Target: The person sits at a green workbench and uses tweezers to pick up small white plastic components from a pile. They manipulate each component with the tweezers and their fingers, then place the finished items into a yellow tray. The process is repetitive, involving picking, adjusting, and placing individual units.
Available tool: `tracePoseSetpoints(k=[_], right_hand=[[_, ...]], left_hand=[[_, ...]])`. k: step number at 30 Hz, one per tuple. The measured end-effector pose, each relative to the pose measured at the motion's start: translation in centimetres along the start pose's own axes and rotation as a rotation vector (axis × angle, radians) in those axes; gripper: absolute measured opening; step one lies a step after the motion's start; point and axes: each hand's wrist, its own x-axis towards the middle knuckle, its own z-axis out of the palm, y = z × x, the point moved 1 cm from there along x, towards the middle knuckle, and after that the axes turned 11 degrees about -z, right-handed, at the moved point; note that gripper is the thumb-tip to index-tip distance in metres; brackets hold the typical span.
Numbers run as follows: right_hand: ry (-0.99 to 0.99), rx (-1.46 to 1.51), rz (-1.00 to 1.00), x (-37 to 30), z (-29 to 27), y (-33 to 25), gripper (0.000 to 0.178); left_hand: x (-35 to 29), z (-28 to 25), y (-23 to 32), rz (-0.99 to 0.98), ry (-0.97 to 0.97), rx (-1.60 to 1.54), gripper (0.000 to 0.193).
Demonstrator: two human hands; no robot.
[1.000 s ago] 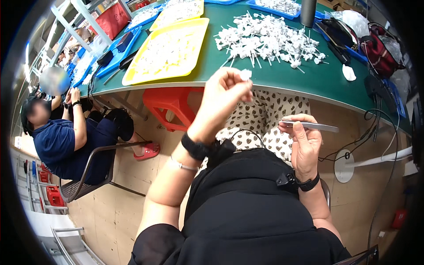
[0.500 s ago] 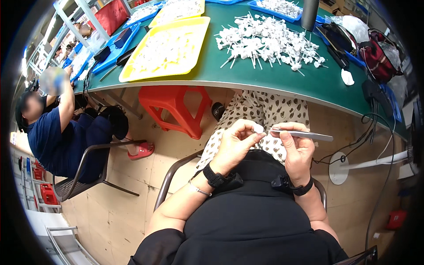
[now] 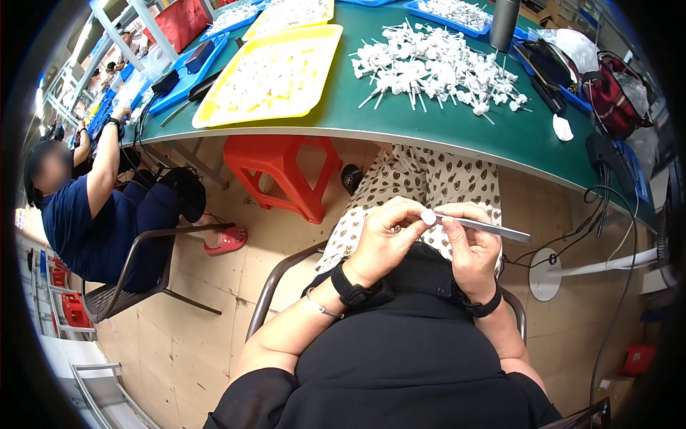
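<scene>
Above my lap, my left hand (image 3: 389, 236) pinches a small white plastic part (image 3: 429, 217) between thumb and fingertips. My right hand (image 3: 473, 247) is closed around a pair of silver tweezers (image 3: 496, 229), whose rear end points out to the right. The tweezers' tips meet the white part or lie right beside it; the fingers hide the exact contact. On the green table (image 3: 457, 132) ahead, a loose heap of white parts with thin stems (image 3: 436, 68) is spread out. To its left, a yellow tray (image 3: 325, 71) holds more small white pieces.
A red stool (image 3: 275, 161) stands under the table. At left, a co-worker (image 3: 107, 222) sits on a chair, arms reaching to the table. A dark cylinder (image 3: 504, 25), a maroon bag (image 3: 614, 93) and black cables (image 3: 607, 171) are at right, near a white stand base (image 3: 545, 274).
My hands have drawn slightly closer, and the white part has turned to show a round face. The tweezers tilt down more at their rear end. The co-worker's raised hand has lowered toward the table.
</scene>
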Motion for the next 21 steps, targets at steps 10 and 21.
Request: tracePoseSetpoints(k=[10, 21], right_hand=[[-0.021, -0.046, -0.023, 0.16, -0.01, 0.08, 0.009], [-0.066, -0.146, -0.035, 0.41, -0.30, -0.01, 0.007]], left_hand=[[-0.12, 0.39, -0.19, 0.067, 0.016, 0.023, 0.011], [-0.04, 0.29, -0.43, 0.073, 0.015, 0.020, 0.011]])
